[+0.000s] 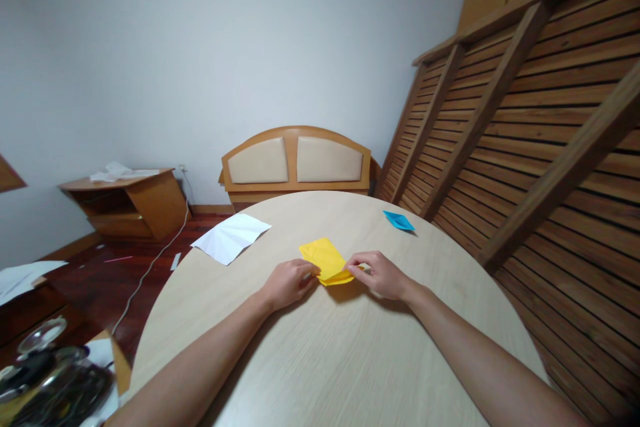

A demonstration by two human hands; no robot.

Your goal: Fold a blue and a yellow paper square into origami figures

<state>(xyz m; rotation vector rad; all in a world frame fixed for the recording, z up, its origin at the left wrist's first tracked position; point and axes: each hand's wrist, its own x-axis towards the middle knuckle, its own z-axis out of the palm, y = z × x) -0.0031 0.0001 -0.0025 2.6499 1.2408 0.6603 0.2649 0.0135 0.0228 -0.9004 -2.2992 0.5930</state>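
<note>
A folded yellow paper (325, 257) lies near the middle of a round pale wooden table (330, 347). My left hand (289, 283) pinches its near left edge with fingers closed on the paper. On the other side, my right hand (377, 273) pinches the near right corner. Both forearms reach in from the bottom of the view and rest over the tabletop.
A creased white sheet (231, 237) lies at the table's far left edge. A small blue folded paper (399, 220) sits at the far right. A slatted wooden wall (525, 147) runs along the right. A headboard (297, 160) and a low cabinet (133, 203) stand behind.
</note>
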